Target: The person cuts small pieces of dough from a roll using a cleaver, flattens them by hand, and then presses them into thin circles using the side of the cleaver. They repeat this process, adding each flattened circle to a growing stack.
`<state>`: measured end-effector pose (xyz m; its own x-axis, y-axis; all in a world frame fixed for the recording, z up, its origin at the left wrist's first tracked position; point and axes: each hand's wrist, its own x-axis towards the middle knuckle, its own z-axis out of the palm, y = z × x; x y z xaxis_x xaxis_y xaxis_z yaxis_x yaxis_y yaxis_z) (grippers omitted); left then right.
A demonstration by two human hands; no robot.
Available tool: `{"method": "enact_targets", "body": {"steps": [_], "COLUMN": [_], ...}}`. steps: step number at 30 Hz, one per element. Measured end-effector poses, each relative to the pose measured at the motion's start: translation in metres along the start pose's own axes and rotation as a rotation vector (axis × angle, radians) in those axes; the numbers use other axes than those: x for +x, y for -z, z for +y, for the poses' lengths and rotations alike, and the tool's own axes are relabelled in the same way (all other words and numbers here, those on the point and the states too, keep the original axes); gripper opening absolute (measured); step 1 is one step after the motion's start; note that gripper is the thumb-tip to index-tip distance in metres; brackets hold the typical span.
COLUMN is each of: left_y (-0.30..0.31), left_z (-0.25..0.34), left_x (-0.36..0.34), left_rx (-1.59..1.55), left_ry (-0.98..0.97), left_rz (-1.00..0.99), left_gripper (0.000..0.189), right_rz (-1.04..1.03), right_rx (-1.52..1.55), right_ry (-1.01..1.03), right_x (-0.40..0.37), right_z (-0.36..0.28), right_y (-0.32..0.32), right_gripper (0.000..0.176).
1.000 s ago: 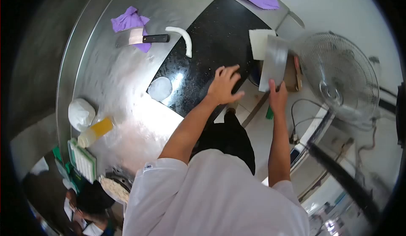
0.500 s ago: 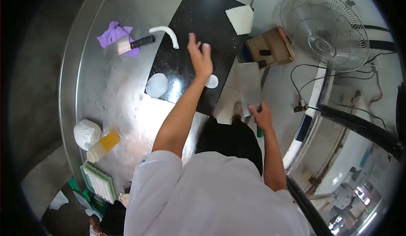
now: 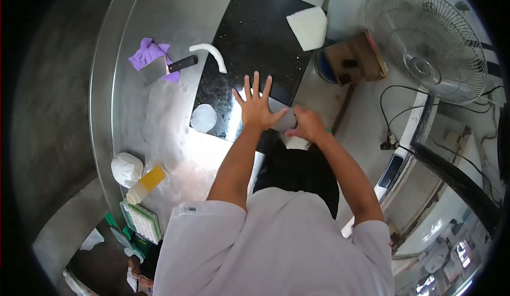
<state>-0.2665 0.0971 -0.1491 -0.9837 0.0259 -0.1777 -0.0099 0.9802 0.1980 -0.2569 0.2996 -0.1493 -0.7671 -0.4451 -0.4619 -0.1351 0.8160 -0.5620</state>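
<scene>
My left hand (image 3: 258, 105) lies over the front part of the black board (image 3: 265, 36), palm down with fingers spread. Part of the palm and thumb rests on the grey blade of a cleaver (image 3: 287, 119), which is laid flat across the board's right edge. My right hand (image 3: 308, 124) is closed around the cleaver's handle, of which a bit of green shows. A thin white dough round (image 3: 203, 118) sits at the board's left corner. A curved white dough rope (image 3: 212, 54) lies across the left edge. What is under the blade is hidden.
On the steel table (image 3: 154, 121) are a purple cloth (image 3: 147, 54) with a black-handled flat blade (image 3: 155, 72), a yellow bottle (image 3: 146, 183) and a white bundle (image 3: 127, 169). A folded white cloth (image 3: 308, 28), cardboard box (image 3: 356, 57) and fan (image 3: 425, 41) stand right. Another person's hands (image 3: 141, 277) show lower left.
My right hand has brought the cleaver left onto the board, over the spot of a small white dough piece. My left hand has come down, fingers spreading, onto the blade.
</scene>
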Motion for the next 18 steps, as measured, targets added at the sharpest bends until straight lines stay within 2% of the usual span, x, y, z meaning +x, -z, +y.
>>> {"method": "enact_targets", "body": {"steps": [1,2,3,5,7,9,11,13,14,16,18], "left_y": [0.004,0.011,0.009,0.005,0.007,0.006,-0.005,0.008,-0.003,0.002,0.007], "left_z": [0.001,0.003,-0.001,-0.012,-0.014,-0.011,-0.004,0.010,0.001,0.002,-0.001], "left_x": [0.005,0.015,0.033,0.047,0.050,0.050,0.019,0.022,0.031,0.044,0.072], "left_rx": [0.002,0.069,0.073,0.062,0.035,-0.051,-0.024,0.081,0.049,0.067,0.063], "left_ry": [-0.030,0.005,0.005,-0.039,-0.053,-0.055,-0.032,-0.098,-0.182,-0.208,-0.225], "left_rz": [0.029,-0.073,-0.061,0.109,0.127,0.134,0.079,-0.149,-0.053,-0.021,0.058], "left_gripper": [0.111,0.112,0.112,0.111,0.112,0.115,0.117,0.117,0.117,0.119,0.119], "right_rz": [-0.014,0.003,0.031,0.044,0.075,-0.014,-0.073,0.174,0.159,0.056,0.130], "right_rx": [0.005,0.018,0.027,0.075,0.050,0.027,0.102,0.090,0.092,0.186,0.165], "right_ry": [-0.011,-0.004,0.012,-0.059,-0.044,-0.058,-0.026,0.084,0.066,-0.048,-0.028], "right_x": [-0.002,0.006,0.019,0.040,0.041,0.025,0.008,-0.013,-0.006,0.004,0.026], "right_z": [-0.001,-0.002,-0.005,-0.016,-0.027,-0.032,-0.010,-0.010,-0.004,-0.010,-0.007], "right_y": [0.002,0.009,0.021,0.036,0.045,0.036,0.004,-0.005,-0.004,0.001,0.009], "right_gripper": [0.074,0.073,0.072,0.074,0.076,0.082,0.089,0.087,0.087,0.082,0.082]}}
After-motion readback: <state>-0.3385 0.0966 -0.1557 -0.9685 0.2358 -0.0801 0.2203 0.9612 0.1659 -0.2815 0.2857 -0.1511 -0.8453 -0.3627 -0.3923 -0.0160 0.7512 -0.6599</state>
